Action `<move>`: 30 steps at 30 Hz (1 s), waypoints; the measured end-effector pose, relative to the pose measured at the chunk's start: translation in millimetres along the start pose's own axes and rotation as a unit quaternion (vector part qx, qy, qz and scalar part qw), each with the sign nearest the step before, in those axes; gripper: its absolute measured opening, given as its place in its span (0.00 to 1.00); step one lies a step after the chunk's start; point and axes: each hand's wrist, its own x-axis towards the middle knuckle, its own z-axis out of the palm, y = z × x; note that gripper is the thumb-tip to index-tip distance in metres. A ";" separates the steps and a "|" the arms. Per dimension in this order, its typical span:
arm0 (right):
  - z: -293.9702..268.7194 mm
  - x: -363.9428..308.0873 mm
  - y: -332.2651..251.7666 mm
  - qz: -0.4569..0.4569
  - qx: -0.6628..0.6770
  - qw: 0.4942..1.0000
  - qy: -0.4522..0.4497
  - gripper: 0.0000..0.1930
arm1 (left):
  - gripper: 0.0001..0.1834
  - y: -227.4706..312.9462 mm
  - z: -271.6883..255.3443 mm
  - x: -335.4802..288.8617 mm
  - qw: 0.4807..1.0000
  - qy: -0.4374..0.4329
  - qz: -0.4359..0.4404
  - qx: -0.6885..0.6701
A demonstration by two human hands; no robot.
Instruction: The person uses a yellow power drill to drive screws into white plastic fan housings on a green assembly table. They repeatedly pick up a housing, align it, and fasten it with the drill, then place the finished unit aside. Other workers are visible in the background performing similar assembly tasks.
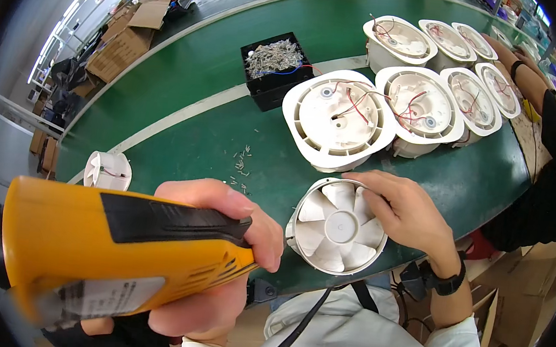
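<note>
My left hand [236,236] is wrapped round a yellow and black power tool [132,253], raised close to the camera at lower left. Its lower end is blurred, so its exact kind and tip cannot be made out. My right hand [407,208] grips the far right rim of a round white fan [341,226], thumb over the edge. The fan's blades and hub face up, near the front edge of the green table. Small loose screws [242,164] lie left of the fan. Just beyond it stands a white fan housing [339,119] with red wires.
Several similar white housings [423,107] stand in rows at the far right. A black bin [274,67] full of screws sits at the back. A smaller white fan [107,170] is on the left. Another person's arm [532,70] reaches in at right; cardboard boxes [121,41] are beyond the table.
</note>
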 end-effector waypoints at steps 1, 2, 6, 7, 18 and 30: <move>-0.1 -0.5 1.1 0.002 0.003 1.000 0.000 0.17 | 0.45 -0.8 1.6 -0.1 1.000 0.010 -0.003 0.003; -0.1 -0.8 2.2 0.004 0.007 1.000 -0.001 0.16 | 0.45 -2.6 2.3 -0.1 1.000 0.011 -0.003 0.004; -4.5 0.6 -3.8 0.027 -0.001 0.999 -0.023 0.16 | 0.45 -2.9 3.0 0.7 1.000 0.006 -0.011 0.003; -4.9 0.2 -4.3 0.028 -0.002 0.999 -0.024 0.16 | 0.45 -2.7 3.5 1.6 1.000 0.000 -0.014 0.000; 1.4 -2.1 -5.5 0.021 -0.005 1.000 -0.007 0.16 | 0.47 7.0 4.0 2.0 0.992 -0.065 -0.083 0.072; -3.7 -19.9 -28.7 0.141 0.022 0.989 0.035 0.19 | 0.48 8.3 -31.9 5.6 0.999 0.011 -0.015 -0.033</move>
